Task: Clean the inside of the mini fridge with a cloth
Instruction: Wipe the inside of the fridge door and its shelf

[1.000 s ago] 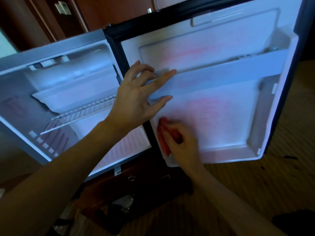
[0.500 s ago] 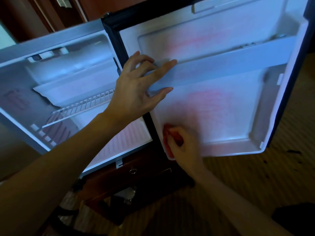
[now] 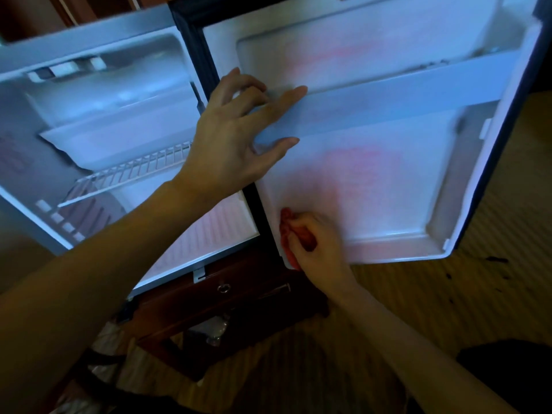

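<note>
**Cloth reaches the bottom corner of the fridge door**

The right hand [image 3: 316, 246] has slid its red cloth [image 3: 294, 234] down the inner panel of the open door [image 3: 388, 186] over the past second, from mid-panel level to the lower corner on the hinge side, where the cloth now overlaps the door's bottom edge. Its fingers are curled tightly round the bunched cloth, pressing it against the white plastic. The left hand [image 3: 236, 135] has kept its place, bracing the door at the near end of the door shelf [image 3: 397, 100]: the forefinger lies along the shelf front, the thumb reaches under it, and the other fingers bend loosely at its top edge.

The mini fridge [image 3: 98, 138] stands open on the left, with its wire rack [image 3: 125, 174] bare. The job looks partway done. To finish this corner well, the cloth should probably be worked along the raised lip at the foot of the door, where grime tends to collect, while the bracing hand stops the door from swinging away under pressure.
</note>
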